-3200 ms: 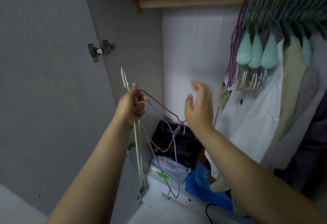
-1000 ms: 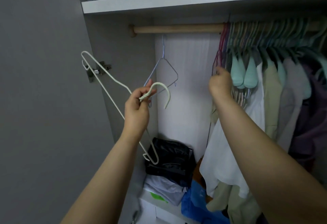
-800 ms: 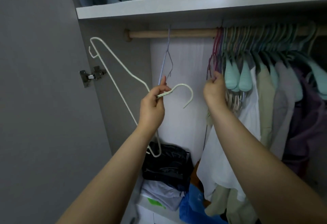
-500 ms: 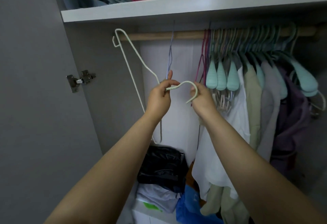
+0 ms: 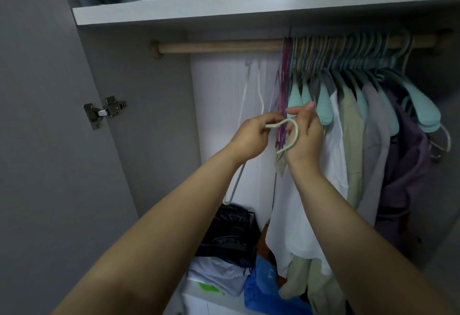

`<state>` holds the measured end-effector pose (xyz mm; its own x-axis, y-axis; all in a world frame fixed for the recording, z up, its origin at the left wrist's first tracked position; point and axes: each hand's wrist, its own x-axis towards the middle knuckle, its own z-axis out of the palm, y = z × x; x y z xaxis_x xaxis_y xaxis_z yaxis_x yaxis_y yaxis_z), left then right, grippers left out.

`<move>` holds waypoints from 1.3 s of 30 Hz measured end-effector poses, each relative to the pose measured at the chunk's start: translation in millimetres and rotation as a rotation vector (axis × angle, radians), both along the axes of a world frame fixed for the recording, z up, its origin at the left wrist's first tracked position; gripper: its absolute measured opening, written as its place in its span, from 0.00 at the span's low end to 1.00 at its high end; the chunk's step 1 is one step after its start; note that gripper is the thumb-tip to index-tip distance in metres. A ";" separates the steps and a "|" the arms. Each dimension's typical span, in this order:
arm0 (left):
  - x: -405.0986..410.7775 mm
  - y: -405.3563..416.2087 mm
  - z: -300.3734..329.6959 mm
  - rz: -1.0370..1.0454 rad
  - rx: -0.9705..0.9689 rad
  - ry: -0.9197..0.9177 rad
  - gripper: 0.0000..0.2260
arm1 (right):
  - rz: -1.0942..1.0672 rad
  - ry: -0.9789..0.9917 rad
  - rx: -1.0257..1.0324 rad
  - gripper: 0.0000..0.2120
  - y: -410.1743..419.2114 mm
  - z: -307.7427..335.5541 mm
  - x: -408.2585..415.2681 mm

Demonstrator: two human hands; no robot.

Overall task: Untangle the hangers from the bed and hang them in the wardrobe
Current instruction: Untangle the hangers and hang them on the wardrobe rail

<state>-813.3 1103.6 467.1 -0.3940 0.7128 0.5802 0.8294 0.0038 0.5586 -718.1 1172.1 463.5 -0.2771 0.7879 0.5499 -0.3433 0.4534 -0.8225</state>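
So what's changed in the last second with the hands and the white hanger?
The right hand left the hung hangers and came left to take the white hanger by its hook. The left hand moved right, keeping its grip on the neck; the hanger swung upright. It's not on the rod yet.

A matt wooden rail [image 5: 219, 47] carries smooth teal plastic hangers [image 5: 323, 100]; the door hinge [image 5: 105, 112] is shiny metal.
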 end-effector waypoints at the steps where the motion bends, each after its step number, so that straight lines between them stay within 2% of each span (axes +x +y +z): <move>1: 5.1 -1.2 1.2 -0.026 -0.005 -0.017 0.21 | 0.003 -0.003 0.026 0.30 -5.0 3.1 4.2; 4: 10.6 -5.5 -3.6 -0.046 0.023 -0.061 0.22 | 0.006 -0.075 0.156 0.40 -15.4 6.8 10.8; 6: 1.9 -5.4 -8.8 0.036 -0.038 -0.096 0.15 | 0.048 -0.172 0.238 0.37 -22.6 6.5 12.7; 8: -4.5 -7.1 -12.4 0.121 -0.084 -0.074 0.14 | 0.066 -0.352 0.308 0.29 -27.6 7.6 11.3; 11: -6.4 -18.0 -13.3 0.155 -0.130 -0.080 0.26 | 0.098 -0.508 0.360 0.17 -32.3 9.8 6.1; 15: -5.5 -47.7 -18.6 0.124 -0.059 -0.206 0.37 | 0.282 -0.453 0.345 0.15 -40.0 14.2 11.3; 17: -12.9 -69.5 -26.6 0.256 -0.084 -0.169 0.42 | 0.370 -0.452 0.343 0.13 -38.0 16.8 14.5; 20: -30.8 -108.6 -37.1 0.615 -0.350 -0.081 0.41 | 0.533 -0.557 0.322 0.14 -29.6 22.5 14.0; 22: -41.8 -133.0 -40.9 0.811 -0.637 0.042 0.32 | 0.655 -0.664 0.311 0.15 -26.6 22.2 9.0; 24: -47.5 -153.6 -42.2 0.916 -0.850 0.069 0.24 | 0.733 -0.733 0.307 0.16 -26.3 17.0 1.8; 28: -45.7 -186.0 -36.6 1.023 -0.980 0.104 0.21 | 0.825 -0.723 0.228 0.17 -22.4 -1.2 -12.0; 31: -38.1 -201.4 -23.5 1.069 -1.062 0.189 0.23 | 0.898 -0.703 0.058 0.18 -13.5 -17.2 -23.9; 33: -39.1 -212.7 -14.0 1.002 -1.028 0.179 0.19 | 0.911 -0.690 -0.078 0.18 -8.5 -27.1 -32.6; 37: -36.8 -239.7 -3.0 0.681 -0.791 -0.146 0.16 | 0.857 -0.603 -0.319 0.15 -1.7 -42.7 -49.2; 39: -31.4 -248.9 -0.1 0.684 -0.604 -0.168 0.15 | 0.780 -0.629 -0.331 0.21 -1.6 -46.4 -55.7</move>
